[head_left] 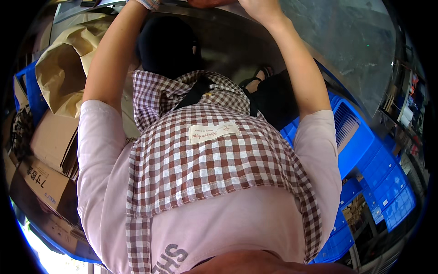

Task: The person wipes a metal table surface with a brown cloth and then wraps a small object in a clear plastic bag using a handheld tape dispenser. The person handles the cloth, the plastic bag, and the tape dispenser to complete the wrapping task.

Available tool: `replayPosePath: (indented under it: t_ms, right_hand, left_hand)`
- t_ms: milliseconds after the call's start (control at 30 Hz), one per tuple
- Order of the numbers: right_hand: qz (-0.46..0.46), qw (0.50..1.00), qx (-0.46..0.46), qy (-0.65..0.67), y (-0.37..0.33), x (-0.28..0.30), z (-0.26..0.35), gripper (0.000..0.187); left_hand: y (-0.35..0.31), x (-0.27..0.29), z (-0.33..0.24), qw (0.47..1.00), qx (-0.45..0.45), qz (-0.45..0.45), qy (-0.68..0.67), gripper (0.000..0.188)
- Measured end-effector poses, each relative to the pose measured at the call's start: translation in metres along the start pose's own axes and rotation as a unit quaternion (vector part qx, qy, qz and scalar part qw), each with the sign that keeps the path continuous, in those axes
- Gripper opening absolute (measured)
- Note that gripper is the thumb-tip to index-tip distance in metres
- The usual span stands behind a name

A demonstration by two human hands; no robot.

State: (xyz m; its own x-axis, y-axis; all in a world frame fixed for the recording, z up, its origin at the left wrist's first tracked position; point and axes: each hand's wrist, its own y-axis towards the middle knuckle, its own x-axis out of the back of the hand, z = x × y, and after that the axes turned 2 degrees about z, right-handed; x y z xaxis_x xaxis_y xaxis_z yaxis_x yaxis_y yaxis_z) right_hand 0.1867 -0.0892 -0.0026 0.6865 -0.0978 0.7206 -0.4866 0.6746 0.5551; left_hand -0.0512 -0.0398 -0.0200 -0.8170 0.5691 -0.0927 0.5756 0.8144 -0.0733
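I look steeply down through one wide head-worn fisheye, close over the wearer's checked apron (pixel 214 160) and pale-pink shirt (pixel 228 223).

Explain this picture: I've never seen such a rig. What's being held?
There is no machine: a head-worn fisheye camera looks down on a person in a brown-and-white checked cloth apron. The left hand is cut off by the top edge; only the base of the right hand shows. Beside it is a partly visible reddish-brown object; whether it is held or rests on the smooth grey tabletop, I can't tell. Blue plastic crates stand at right, brown cardboard boxes at left.
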Motion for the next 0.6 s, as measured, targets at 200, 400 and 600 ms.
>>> replayPosePath:
  t_ms: [200,400,600]
  right_hand:
    - [0.042,0.998,0.032,-0.019,-0.001,0.014,-0.012,0.01]
    - [0.031,0.998,-0.031,0.042,-0.004,0.012,-0.014,0.011]
    - [0.024,0.998,-0.026,0.043,-0.001,0.009,-0.009,0.011]
  left_hand:
    - [0.005,0.007,0.009,1.0,0.01,0.007,-0.003,0.026]
    - [0.003,0.002,0.0,1.0,0.012,0.006,0.01,0.024]
    - [0.0,0.001,-0.003,1.0,0.006,0.003,0.017,0.021]
